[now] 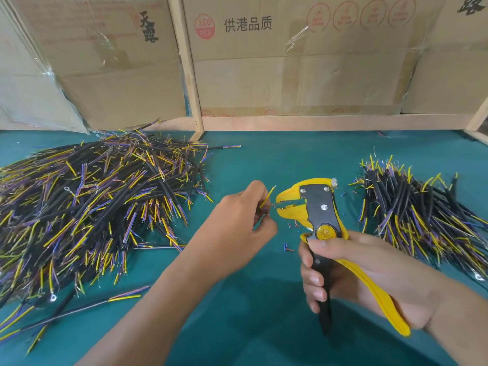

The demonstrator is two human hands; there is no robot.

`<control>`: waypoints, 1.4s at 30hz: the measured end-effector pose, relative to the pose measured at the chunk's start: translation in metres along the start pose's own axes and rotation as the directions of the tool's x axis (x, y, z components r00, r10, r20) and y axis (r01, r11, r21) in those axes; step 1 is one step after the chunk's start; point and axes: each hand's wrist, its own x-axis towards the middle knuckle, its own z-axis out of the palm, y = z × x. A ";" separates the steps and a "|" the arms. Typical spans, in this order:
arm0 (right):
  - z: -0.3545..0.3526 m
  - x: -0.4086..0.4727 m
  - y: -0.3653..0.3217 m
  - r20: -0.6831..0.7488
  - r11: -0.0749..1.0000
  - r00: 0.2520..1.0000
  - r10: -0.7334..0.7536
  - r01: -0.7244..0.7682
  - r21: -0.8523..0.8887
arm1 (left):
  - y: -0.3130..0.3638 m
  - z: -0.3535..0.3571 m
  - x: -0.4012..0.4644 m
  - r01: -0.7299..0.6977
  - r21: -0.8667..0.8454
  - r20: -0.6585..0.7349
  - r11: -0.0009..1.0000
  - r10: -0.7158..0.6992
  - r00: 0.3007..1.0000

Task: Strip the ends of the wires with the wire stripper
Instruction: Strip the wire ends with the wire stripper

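Two piles of wires sit either side of your wire stripper [315, 207], both on the green table [264, 159]. The big pile [87, 204] is off to the stripper's left and runs out of the picture's left edge, so you can't see all of it. The smaller pile [420, 215] is to the stripper's right and gets cut off at the right edge too.

Your right hand [369, 281] is wrapped round the stripper's handles, fingers curled over the black grip with the yellow handle against your palm. Your left hand [237, 220] is just left of the stripper's nose, pinching a cable whose yellow wire [267, 197] sticks up free. Another strand goes into the jaws, but it's too thin to tell the colour, and your fingers hide the rest of the cable.

Tiny insulation scraps [286, 248] lie on the table right below the stripper's head. A few loose cables [79, 307] lie well to the stripper's lower left. Cardboard boxes [303, 62] stand behind it, beyond a wooden frame [330, 122].
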 end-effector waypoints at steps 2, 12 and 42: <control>0.000 -0.001 0.001 -0.005 1.000 1.000 0.009 -0.009 -0.001 | -0.001 0.001 0.000 0.010 0.011 0.015 1.000 -0.010 1.000; 0.003 -0.002 -0.001 0.001 0.999 1.000 0.002 -0.002 -0.033 | -0.001 0.003 -0.001 0.029 0.037 0.040 0.999 -0.030 0.999; 0.017 -0.006 -0.019 -0.103 0.999 0.994 0.027 -0.023 0.042 | -0.001 0.004 -0.002 0.005 0.038 0.068 0.999 -0.008 0.998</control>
